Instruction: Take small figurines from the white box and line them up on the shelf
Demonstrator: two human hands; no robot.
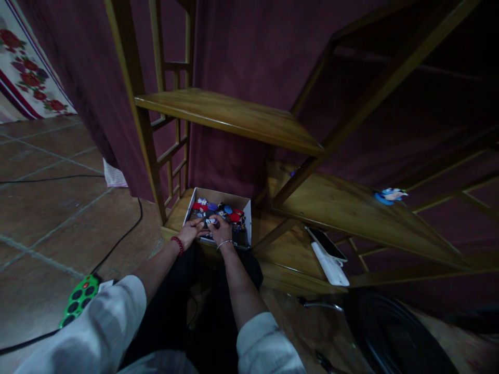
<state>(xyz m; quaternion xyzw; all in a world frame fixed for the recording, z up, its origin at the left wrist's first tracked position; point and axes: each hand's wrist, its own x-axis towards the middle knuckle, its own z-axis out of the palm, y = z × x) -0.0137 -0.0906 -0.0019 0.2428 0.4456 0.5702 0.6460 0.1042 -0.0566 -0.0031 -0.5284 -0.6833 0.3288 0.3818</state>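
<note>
A shallow cardboard box (248, 221) with white outer walls stands on the lowest shelf, filled with small figurines in red, blue, purple, black and white. Over its front edge, my right hand (222, 231) pinches a small white-and-dark figurine (211, 222) from the right. From the other side, the closed fingers of my left hand (190, 232) meet the same figurine. Its finer details are too small to make out. Among the others in the box are a purple round piece (212, 206) and a blue one (228, 209).
A wooden shelf board (234, 115) juts out above the box. To the right, a dark flat tablet-like object (326, 243) and a white object (329, 264) lie on the low shelf. A blue-and-white figurine (390, 195) sits higher up. A green power strip (80, 297) with cables lies on the tiled floor.
</note>
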